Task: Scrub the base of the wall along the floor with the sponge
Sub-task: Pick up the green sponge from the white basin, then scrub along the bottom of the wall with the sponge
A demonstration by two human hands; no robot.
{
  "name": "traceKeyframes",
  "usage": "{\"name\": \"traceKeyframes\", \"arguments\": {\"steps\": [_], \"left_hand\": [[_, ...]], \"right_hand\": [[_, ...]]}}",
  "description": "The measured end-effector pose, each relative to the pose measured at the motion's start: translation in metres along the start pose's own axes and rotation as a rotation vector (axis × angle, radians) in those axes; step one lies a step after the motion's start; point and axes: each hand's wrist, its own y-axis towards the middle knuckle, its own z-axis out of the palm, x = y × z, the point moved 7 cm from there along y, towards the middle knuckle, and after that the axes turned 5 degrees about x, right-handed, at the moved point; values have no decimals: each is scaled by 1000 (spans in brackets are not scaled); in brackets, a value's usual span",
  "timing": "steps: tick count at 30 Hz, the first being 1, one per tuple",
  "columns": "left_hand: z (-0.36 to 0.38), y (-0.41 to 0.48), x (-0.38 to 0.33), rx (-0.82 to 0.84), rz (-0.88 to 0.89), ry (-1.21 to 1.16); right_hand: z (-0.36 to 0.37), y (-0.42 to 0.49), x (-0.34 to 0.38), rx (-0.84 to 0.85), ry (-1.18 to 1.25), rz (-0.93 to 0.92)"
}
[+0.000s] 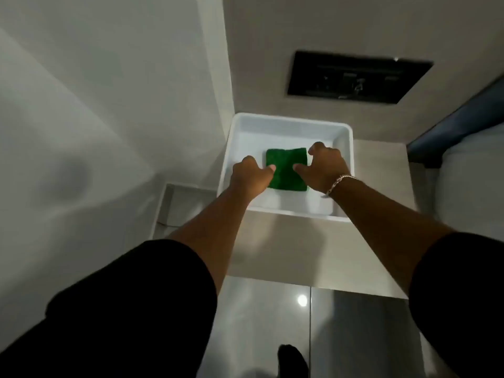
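Note:
A green square sponge (286, 165) lies flat inside a white plastic tub (343, 148) on a beige ledge. My left hand (251, 173) reaches into the tub at the sponge's left edge, thumb touching it, fingers curled. My right hand (324, 165), with a metal bracelet on the wrist, hovers over the sponge's right edge, thumb on the sponge and fingers spread. Neither hand has lifted the sponge. The wall (272, 64) behind the tub is beige; its base along the floor is hidden from this angle.
A black panel (357, 76) is set in the wall above the tub. A white wall (95, 105) stands to the left with a recess (174, 205) low down. A grey and dark shape (469, 165) is at the right. Glossy floor tiles (272, 323) lie below.

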Motion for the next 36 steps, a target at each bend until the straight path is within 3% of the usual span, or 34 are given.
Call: {"name": "traceKeyframes", "arguments": {"steps": [6,10,14,20,23,28,36], "left_hand": [[35,12,3,-42,-150,-277],[44,16,11,-39,-250,-583],[44,-4,6,113,-292,-840],[3,-78,-2,107,-176,-1105],[-26,-129,9,96,-61,-1272],[-55,-218,72,30,4,-1438],[-18,-317,289,-257,-255,-1372]], "right_hand": [[35,12,-24,-18,109,162],[37,15,-41,-89,348,247],[23,-6,-34,-143,467,168],[-8,-66,6,-64,642,70],[-10,-106,32,56,824,96],[32,-184,90,475,1154,110],[216,-276,121,774,916,127]]}}
